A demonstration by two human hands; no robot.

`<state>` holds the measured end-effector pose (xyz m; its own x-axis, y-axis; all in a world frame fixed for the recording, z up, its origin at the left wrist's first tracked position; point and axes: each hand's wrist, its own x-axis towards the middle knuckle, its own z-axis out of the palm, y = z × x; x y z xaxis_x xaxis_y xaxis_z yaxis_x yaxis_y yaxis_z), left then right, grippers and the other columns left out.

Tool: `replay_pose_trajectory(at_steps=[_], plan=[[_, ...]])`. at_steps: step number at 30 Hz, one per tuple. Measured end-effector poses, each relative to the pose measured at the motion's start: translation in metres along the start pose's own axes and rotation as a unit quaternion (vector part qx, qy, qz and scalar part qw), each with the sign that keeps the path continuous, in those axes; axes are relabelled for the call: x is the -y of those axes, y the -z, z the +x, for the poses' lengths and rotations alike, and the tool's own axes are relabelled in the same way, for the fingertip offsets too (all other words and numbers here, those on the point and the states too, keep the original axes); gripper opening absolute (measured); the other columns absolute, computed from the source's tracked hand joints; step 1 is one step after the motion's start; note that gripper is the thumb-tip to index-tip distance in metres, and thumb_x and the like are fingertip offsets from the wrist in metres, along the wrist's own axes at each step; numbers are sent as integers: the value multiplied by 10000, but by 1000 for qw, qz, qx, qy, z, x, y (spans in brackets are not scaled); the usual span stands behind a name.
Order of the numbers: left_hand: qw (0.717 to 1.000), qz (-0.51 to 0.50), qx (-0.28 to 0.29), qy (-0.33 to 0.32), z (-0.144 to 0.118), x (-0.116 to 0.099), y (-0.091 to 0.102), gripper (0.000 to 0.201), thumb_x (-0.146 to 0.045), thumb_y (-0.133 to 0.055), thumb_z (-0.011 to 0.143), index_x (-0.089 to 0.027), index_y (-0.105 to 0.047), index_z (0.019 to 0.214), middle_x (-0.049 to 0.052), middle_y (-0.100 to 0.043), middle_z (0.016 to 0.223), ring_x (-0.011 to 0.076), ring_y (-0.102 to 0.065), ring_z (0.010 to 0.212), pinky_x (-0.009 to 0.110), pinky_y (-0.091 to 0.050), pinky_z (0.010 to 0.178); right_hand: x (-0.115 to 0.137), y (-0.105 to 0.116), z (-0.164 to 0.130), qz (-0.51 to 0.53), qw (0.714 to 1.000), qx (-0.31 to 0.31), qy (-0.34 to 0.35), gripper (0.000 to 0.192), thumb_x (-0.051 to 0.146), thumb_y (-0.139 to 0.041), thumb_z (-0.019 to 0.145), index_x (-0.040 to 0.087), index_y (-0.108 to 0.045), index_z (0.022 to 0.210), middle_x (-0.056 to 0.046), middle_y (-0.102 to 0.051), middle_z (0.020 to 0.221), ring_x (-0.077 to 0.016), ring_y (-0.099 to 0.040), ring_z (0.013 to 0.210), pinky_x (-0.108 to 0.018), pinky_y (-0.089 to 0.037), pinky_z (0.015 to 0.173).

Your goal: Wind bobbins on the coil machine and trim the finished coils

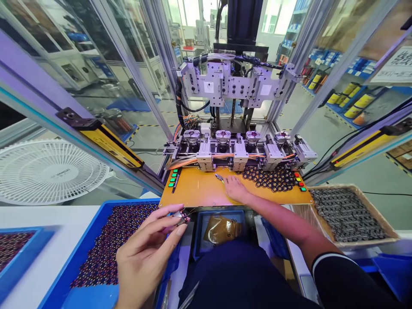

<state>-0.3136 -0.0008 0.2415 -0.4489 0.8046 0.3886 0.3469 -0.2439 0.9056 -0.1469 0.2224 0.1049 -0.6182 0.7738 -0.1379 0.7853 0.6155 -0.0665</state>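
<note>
My left hand (149,253), raised in front at the left, pinches a small wound motor part (179,214) between thumb and fingertips. It has a silvery side, reddish windings and thin loose wires. On the orange work plate (199,189), my right hand (234,189) is closed over the handle of small pliers (219,177), whose tip points away to the left. Part of the handle is hidden under the fingers. Many dark round parts (273,178) lie in a cluster right of that hand.
Behind the plate stands a machine with several round fixtures (223,136). A blue bin (93,296) of wound parts is at left, and a carton (391,234) of grey parts at right. A blue tray (197,236) sits below the plate. Green buttons (173,180) and a pen (175,183) are at the plate's left edge.
</note>
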Motion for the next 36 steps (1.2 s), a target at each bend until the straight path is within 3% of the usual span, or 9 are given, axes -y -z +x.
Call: replay_pose_trajectory(at_steps=[8,14,17,20,24,26,28,33,36], plan=[[1000,0,0,-29,1,-5,1,222,-85,-738,788,-261,-752,922,34,-755,1071,190,-707,1048,243,-610,753,-10,2,5,80,997,19,-5,409,349,-617,945,160,-553,1303,-115,-550,1351,-273,-551,1227,-516,-480,1027],[1000,-16,-6,-9,2,-1,3,211,-98,-738,792,-257,-752,930,41,-750,1097,179,-711,1041,232,-612,763,-24,18,5,279,960,21,-31,318,387,-608,946,147,-615,1154,-85,-622,1195,-221,-608,1082,-447,-516,947],[1000,-19,-9,-10,2,0,5,215,-92,-732,793,-257,-750,930,36,-754,1090,176,-719,1020,241,-616,767,-14,25,-23,424,904,50,-24,310,417,-572,936,127,-625,1034,-72,-656,1023,-177,-628,905,-356,-530,808],[1000,-6,-14,-9,2,1,8,220,-90,-728,798,-262,-746,934,33,-755,1092,172,-719,1017,225,-604,742,9,27,-70,562,819,116,-3,337,412,-492,889,110,-617,971,-96,-670,903,-156,-629,767,-309,-519,697],[1000,1,-16,2,4,4,9,228,-88,-729,798,-267,-740,939,38,-747,1104,178,-718,999,216,-583,670,33,37,-127,686,703,186,9,423,447,-552,783,135,-566,1068,-110,-663,938,-189,-670,827,-366,-559,745],[1000,3,-8,6,5,4,7,228,-89,-725,802,-269,-739,941,35,-744,1108,171,-719,982,215,-579,664,34,46,-143,717,665,210,20,402,404,-645,744,150,-565,1045,-99,-641,977,-194,-664,898,-378,-555,808],[1000,5,0,7,6,4,5,220,-93,-724,804,-269,-737,936,31,-747,1093,167,-718,977,211,-580,668,33,56,-151,721,662,199,47,416,304,-697,741,156,-567,1107,-76,-614,1003,-163,-638,916,-358,-534,859],[1000,-5,0,16,6,3,-1,212,-103,-734,794,-257,-737,939,38,-740,1101,184,-713,1008,220,-595,692,38,72,-154,632,747,48,203,679,145,-627,781,170,-437,1433,-66,-614,1000,-102,-577,758,-285,-530,748],[1000,-10,12,17,5,2,-3,208,-110,-747,783,-244,-738,942,54,-740,1106,197,-720,985,224,-594,675,46,77,-149,606,751,10,264,721,100,-577,749,151,-431,1453,-75,-643,977,-105,-582,730,-255,-535,696]])
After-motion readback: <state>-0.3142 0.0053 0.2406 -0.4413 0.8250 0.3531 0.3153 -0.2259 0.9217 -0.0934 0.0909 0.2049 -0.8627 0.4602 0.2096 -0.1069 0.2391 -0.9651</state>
